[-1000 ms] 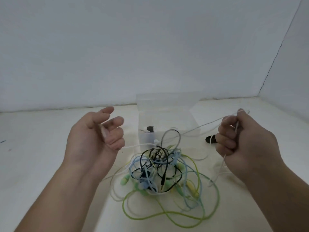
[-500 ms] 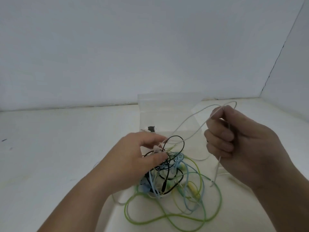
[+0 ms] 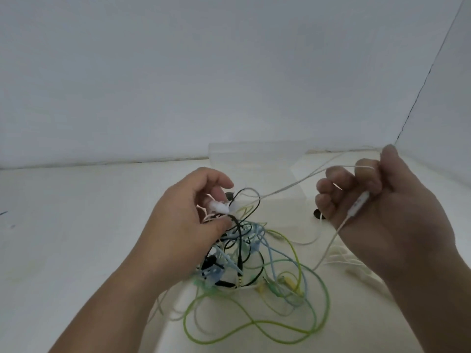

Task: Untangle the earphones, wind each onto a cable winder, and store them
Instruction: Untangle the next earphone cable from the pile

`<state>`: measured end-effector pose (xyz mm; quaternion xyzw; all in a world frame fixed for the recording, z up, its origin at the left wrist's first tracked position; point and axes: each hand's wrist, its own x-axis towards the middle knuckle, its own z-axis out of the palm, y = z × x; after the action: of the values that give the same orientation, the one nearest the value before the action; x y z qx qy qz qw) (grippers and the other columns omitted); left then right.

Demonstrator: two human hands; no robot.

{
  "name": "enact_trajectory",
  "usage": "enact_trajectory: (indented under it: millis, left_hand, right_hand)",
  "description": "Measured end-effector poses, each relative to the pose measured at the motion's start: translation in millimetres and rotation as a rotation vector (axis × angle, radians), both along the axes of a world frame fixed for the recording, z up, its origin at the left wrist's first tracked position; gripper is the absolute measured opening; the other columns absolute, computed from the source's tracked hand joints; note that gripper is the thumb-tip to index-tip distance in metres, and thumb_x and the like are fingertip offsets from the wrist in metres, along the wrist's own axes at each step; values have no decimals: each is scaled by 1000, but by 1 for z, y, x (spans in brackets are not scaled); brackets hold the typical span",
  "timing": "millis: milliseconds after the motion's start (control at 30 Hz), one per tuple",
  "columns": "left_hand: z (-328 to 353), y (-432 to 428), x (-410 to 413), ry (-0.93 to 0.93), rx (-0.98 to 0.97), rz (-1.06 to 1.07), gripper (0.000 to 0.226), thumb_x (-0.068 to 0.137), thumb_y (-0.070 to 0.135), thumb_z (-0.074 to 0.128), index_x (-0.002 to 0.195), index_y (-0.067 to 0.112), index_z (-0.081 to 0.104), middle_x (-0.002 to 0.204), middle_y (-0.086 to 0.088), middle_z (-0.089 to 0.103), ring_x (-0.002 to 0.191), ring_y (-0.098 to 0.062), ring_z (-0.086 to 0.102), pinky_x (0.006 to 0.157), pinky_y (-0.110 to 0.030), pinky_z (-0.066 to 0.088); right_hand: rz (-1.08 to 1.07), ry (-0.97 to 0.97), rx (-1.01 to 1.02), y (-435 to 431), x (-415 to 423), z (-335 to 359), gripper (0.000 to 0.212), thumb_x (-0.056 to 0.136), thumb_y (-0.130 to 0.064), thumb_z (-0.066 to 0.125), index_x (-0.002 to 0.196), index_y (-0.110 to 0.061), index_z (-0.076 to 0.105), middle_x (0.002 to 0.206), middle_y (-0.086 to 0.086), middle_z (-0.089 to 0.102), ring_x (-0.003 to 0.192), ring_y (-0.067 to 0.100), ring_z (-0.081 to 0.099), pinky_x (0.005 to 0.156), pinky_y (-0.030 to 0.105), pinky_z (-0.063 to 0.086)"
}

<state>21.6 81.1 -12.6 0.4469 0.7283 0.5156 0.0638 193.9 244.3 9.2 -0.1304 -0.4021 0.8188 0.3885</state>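
Note:
A tangle of green, blue, black and white earphone cables lies on the white table. My left hand is over the top of the tangle and pinches white earbuds between thumb and fingers. My right hand is raised to the right, fingers curled round the white earphone cable, its inline remote lying across the palm. That white cable stretches taut from my right hand to the left one. A clear plastic storage box stands behind the tangle.
A small black object lies on the table just left of my right hand. More white cable is piled under my right wrist. Grey walls close the table at the back and right.
My left hand came down from the air onto the tangle and took hold of the white earbuds. My right hand swung out to the right, drawing the white cable taut.

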Motion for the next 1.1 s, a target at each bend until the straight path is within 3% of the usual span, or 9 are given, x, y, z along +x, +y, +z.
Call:
enact_trajectory:
  millis: [100,300,400,500,700,833,967,1100]
  left_hand:
    - [-4,1,1,127,-145,40,44,79,10,79,98,45,60,94,22,61,71,-7,57,59,-17,46]
    - [-3,1,-4,26,-126,52,21,66,29,89,76,39,73,58,18,57,46,-2,44,48,-13,36]
    - [1,-2,-5,-185,-38,-11,17,65,24,89,75,33,79,57,11,63,50,-6,51,52,-13,41]
    - [1,-4,-11,-341,11,-75,14,72,11,82,77,24,79,67,3,69,58,-12,60,62,-24,51]
    - [-3,1,-13,-421,160,-10,7,97,7,57,95,11,62,69,-4,69,65,-18,64,68,-37,50]
    - [-7,3,-6,-216,8,-94,37,93,7,64,114,37,57,96,6,76,90,-11,71,87,-37,52]
    - [-5,3,-2,-155,-83,-121,21,78,28,81,93,34,68,86,11,74,78,-13,70,77,-37,58]
    - [-3,-1,-1,61,-296,-103,28,68,36,88,87,37,68,81,31,62,75,4,58,67,-17,46]
  right_hand:
    - [-43,-18,26,-1,-2,0,50,86,-50,45,49,-20,31,66,5,58,67,21,64,61,25,53]
    - [-172,-62,-31,8,2,-1,46,88,-41,55,52,-21,34,61,-1,54,59,14,59,55,20,50]
    - [-267,-172,-106,20,2,-8,49,99,-43,49,58,-20,35,57,-2,51,52,14,54,49,19,45]
    - [-323,-189,-153,28,4,-13,49,101,-44,47,60,-20,36,58,-2,54,50,14,57,50,19,46]
    - [-274,-159,-106,19,2,-7,33,98,-29,55,68,-20,47,60,1,62,53,17,65,48,19,50]
    - [-196,-158,-29,8,-2,-5,24,97,-20,52,74,-19,52,62,4,64,54,20,66,48,22,51]
    - [-171,-152,13,3,-2,-4,25,96,-18,50,72,-19,53,63,4,64,56,21,65,49,23,51]
    - [-129,-94,64,-4,-2,0,22,84,-19,56,62,-21,59,68,5,68,60,20,67,53,22,53]
